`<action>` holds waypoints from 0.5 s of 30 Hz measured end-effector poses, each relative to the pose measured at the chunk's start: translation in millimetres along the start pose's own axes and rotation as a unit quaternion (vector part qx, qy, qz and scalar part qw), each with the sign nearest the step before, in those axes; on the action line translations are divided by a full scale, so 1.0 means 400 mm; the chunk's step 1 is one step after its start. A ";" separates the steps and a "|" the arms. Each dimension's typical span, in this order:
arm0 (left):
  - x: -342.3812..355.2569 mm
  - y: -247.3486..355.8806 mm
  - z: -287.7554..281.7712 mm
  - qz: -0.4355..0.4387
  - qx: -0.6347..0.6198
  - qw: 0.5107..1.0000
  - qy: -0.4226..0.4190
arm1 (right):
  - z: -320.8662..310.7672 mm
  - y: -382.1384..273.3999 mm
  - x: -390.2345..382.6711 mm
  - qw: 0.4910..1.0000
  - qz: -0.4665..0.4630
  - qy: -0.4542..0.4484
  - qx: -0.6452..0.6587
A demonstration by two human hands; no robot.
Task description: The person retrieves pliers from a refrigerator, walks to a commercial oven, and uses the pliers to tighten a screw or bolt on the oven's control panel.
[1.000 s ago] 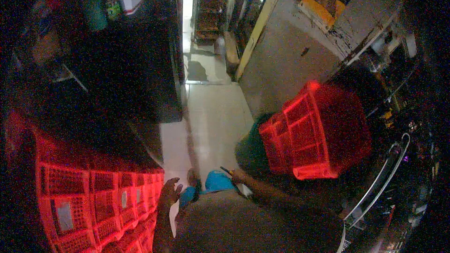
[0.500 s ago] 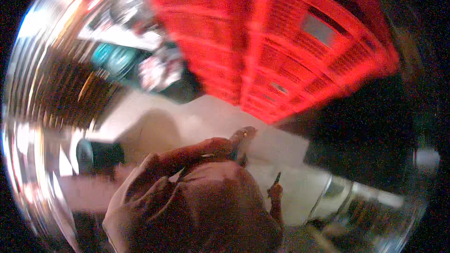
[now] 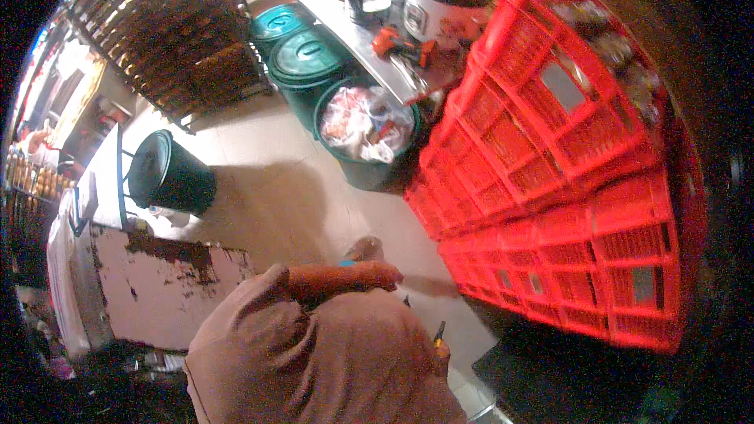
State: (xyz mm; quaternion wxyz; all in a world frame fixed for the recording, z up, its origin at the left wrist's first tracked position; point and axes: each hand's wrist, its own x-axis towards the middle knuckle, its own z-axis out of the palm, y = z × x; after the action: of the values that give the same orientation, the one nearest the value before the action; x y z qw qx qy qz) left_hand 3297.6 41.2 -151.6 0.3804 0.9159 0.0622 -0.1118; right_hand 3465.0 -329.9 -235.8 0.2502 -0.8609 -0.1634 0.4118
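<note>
My left forearm lies across the front of my brownish shirt, and my left hand is at its end. Its fingers are too small and unclear to tell whether they hold anything. A foot shows on the floor just beyond it. Low beside my right side, my right hand is closed round a slim tool with a yellow part and a dark tip. The tool's exact kind cannot be made out. Neither hand touches the tall stacks of red plastic crates to the right.
Green lidded bins and an open bin stuffed with plastic bags stand ahead. Beside them, a table holds a rice cooker and an orange-and-black power drill. Left are a dark bin and a peeling pinkish cabinet.
The view has turned, so the red crates have swung from the top middle to the right. Bins and table now show more sharply. My right hand still grips the slim tool.
</note>
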 end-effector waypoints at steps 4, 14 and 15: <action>0.050 -0.122 -0.100 -0.067 -0.030 0.995 -0.062 | 0.019 -0.265 0.072 0.995 -0.075 0.014 -0.059; 0.063 0.031 -0.392 0.089 -0.552 0.828 -0.038 | 0.010 -0.942 0.023 0.962 -0.180 0.108 0.174; 0.076 0.021 -0.352 0.091 -0.555 0.826 -0.046 | -0.012 -0.945 0.008 0.967 -0.098 0.070 0.226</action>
State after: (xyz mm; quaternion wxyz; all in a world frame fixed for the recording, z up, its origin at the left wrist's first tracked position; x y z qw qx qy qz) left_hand 3350.8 136.2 -57.2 0.8352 0.5459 0.0129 -0.0650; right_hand 3442.2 -19.2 -21.3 0.4879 -0.7886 -0.1322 0.3501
